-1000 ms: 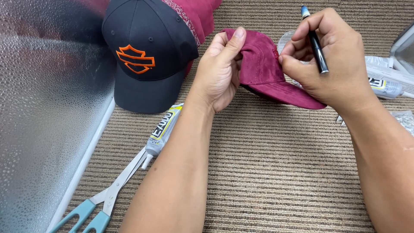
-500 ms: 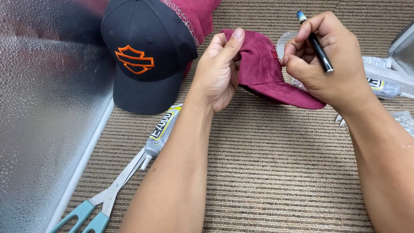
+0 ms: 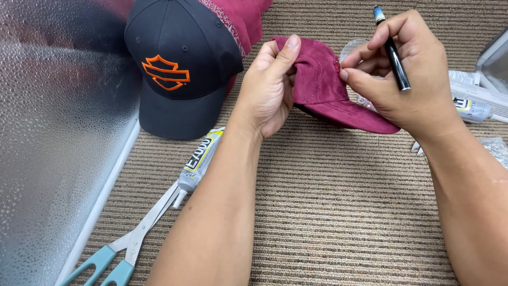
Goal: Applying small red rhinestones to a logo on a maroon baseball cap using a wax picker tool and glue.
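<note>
A maroon suede cap (image 3: 319,87) rests on the ribbed carpet, brim pointing right. My left hand (image 3: 269,87) pinches the cap's left side, thumb on top. My right hand (image 3: 402,71) holds a thin black pen-like tool (image 3: 392,53) with a blue tip, slanted upward between the fingers. Its thumb and forefinger press against a small red spot on the cap's front panel.
A black cap with an orange emblem (image 3: 180,69) lies at upper left over red patterned cloth (image 3: 238,18). A glue tube (image 3: 200,159) and blue-handled scissors (image 3: 132,241) lie by my left forearm. More tubes and plastic packets (image 3: 473,100) sit at right. A frosted panel (image 3: 53,137) runs along the left.
My right hand shifted slightly, tilting the pen and bringing its fingertips back against the cap's front. The left hand stayed put on the cap.
</note>
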